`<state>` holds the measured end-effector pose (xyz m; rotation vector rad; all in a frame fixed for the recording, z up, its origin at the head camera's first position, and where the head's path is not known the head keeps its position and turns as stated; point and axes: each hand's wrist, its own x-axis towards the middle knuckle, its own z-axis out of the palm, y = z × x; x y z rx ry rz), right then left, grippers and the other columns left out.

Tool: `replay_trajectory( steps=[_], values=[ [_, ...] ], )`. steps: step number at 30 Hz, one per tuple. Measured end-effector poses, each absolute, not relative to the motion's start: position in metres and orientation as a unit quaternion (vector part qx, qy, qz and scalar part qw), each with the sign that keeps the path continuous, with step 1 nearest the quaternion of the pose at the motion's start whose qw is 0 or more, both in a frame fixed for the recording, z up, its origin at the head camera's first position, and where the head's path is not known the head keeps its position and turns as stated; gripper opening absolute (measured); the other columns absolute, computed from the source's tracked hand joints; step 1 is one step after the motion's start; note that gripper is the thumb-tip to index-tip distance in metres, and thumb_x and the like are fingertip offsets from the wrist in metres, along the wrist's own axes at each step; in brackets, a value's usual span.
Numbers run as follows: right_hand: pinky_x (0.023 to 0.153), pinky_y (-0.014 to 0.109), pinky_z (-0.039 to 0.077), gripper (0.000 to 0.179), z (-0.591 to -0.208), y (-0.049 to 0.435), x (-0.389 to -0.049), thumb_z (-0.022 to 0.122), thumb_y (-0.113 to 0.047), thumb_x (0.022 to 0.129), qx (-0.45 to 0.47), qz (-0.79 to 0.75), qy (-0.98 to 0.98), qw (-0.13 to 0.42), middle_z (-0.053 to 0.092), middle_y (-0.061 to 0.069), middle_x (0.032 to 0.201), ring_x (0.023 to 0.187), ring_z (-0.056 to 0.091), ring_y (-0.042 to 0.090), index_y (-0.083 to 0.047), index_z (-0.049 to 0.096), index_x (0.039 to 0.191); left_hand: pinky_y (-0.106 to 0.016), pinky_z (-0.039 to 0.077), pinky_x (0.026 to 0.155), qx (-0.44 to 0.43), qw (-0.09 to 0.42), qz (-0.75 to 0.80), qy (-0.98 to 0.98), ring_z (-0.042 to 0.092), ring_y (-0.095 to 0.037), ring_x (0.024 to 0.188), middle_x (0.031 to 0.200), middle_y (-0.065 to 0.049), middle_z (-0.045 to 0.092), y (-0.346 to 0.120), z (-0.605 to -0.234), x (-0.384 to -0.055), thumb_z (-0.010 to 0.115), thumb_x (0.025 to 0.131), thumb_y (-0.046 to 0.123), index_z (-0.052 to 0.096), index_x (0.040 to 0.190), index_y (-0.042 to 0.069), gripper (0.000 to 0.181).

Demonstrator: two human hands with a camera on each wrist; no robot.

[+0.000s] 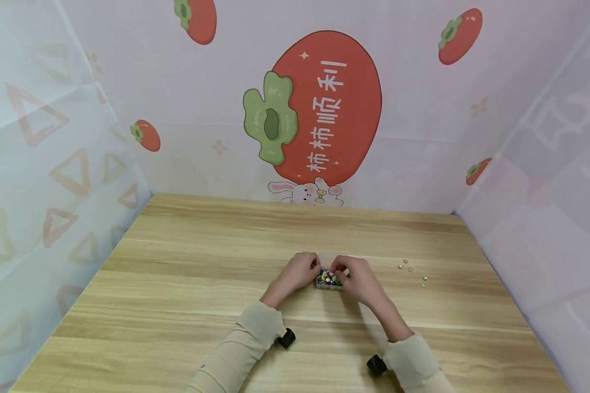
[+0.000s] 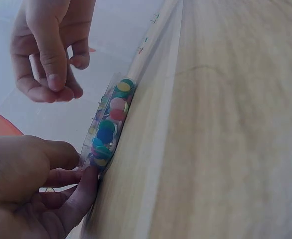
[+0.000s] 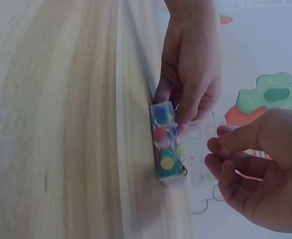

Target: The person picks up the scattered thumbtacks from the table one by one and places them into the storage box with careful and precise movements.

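A small clear plastic box (image 1: 328,286) of colourful thumbtacks sits on the wooden table between both hands. My left hand (image 1: 299,271) holds its left end; the left wrist view shows the thumb and fingers pinching the box (image 2: 110,124) there. Over the right part of the box hovers my right hand (image 1: 361,279), fingers loosely bent. In the right wrist view this right hand (image 3: 265,174) is apart from the box (image 3: 164,144), with nothing visible between its fingers. Tacks of several colours show through the clear walls, some at the open top.
Several loose thumbtacks (image 1: 410,269) lie on the table (image 1: 201,240) to the right of the hands. A printed cloth (image 1: 403,109) with persimmons hangs behind the table, and more cloth closes off both sides. Each sleeve has a black device (image 1: 287,338) at the wrist.
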<state>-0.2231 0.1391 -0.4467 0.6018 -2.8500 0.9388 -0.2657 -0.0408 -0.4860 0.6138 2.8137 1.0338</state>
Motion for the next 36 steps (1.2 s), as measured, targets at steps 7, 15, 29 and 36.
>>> replay_trajectory(
  steps=[7, 15, 29, 36],
  values=[
    [0.066, 0.026, 0.052, 0.009, -0.451, 0.17, -0.22, 0.066, 0.002, 0.088, 0.172, 0.308, -0.935, 0.041, 0.069, 0.003, 0.083, 0.078, 0.061, 0.012, -0.006, 0.069, 0.09, -0.023, 0.04, 0.059, 0.191, 0.051, 0.335, 0.921, 0.049, -0.01, 0.065, 0.075, 0.001, 0.059, -0.04, -0.486, -0.265, 0.059, 0.097, 0.013, 0.064, 0.085, 0.009, 0.014],
    [0.066, 0.027, 0.053, 0.009, -0.454, 0.214, -0.216, 0.066, 0.004, 0.086, 0.151, 0.301, -0.939, 0.073, 0.066, 0.004, 0.083, 0.08, 0.061, 0.015, -0.002, 0.068, 0.091, -0.023, 0.039, 0.057, 0.187, 0.053, 0.342, 0.919, 0.048, -0.011, 0.063, 0.074, 0.001, 0.058, -0.041, -0.486, -0.264, 0.059, 0.098, 0.013, 0.063, 0.084, 0.01, 0.015],
    [0.07, 0.038, 0.051, 0.009, -0.456, 0.289, -0.212, 0.064, 0.01, 0.081, 0.115, 0.274, -0.952, 0.078, 0.065, 0.013, 0.08, 0.075, 0.063, 0.027, 0.003, 0.065, 0.087, -0.022, 0.039, 0.057, 0.191, 0.05, 0.345, 0.917, 0.048, -0.01, 0.062, 0.073, 0.001, 0.057, -0.04, -0.483, -0.262, 0.058, 0.098, 0.013, 0.063, 0.082, 0.01, 0.016],
    [0.067, 0.039, 0.048, 0.013, -0.463, 0.313, -0.212, 0.069, 0.007, 0.074, 0.108, 0.207, -0.971, 0.046, 0.063, 0.01, 0.077, 0.073, 0.058, 0.023, 0.001, 0.066, 0.084, -0.021, 0.039, 0.056, 0.189, 0.053, 0.348, 0.917, 0.047, -0.01, 0.062, 0.073, 0.001, 0.057, -0.04, -0.483, -0.261, 0.058, 0.098, 0.013, 0.063, 0.083, 0.01, 0.016]
  ],
)
